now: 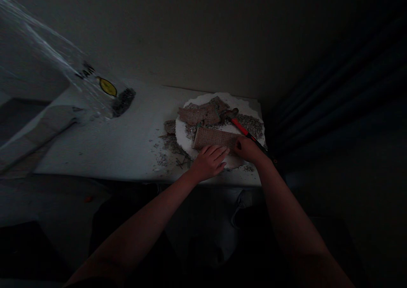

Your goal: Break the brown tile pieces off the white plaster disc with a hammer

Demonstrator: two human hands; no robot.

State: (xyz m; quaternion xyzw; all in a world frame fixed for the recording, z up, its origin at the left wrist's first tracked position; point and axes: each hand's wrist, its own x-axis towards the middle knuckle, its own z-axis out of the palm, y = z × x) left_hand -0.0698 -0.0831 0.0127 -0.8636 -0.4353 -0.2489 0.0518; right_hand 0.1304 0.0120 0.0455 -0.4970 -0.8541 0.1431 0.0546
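Observation:
A brown strip point(216, 138) with a coarse, mesh-like surface lies on a round white board point(182, 137) with a ragged rim. My left hand point(210, 163) rests flat along the strip's near edge, fingers stretched out. At the strip's right end, my right hand point(248, 149) is closed with curled fingers; what they pinch is hidden. Just beyond it lies a hammer point(241, 128) with a red and black handle, its head on the far side. Behind the strip is a crumpled brown piece point(199, 115) of similar texture, and grey gravel point(251, 125) is heaped to the right.
Loose grit point(161, 156) and several thin nail-like sticks point(182, 163) litter the white table point(104, 152) left of the board. A clear plastic bag point(92, 84) with a yellow mark holds dark grey bits at its bottom. A dark curtain point(343, 93) hangs on the right.

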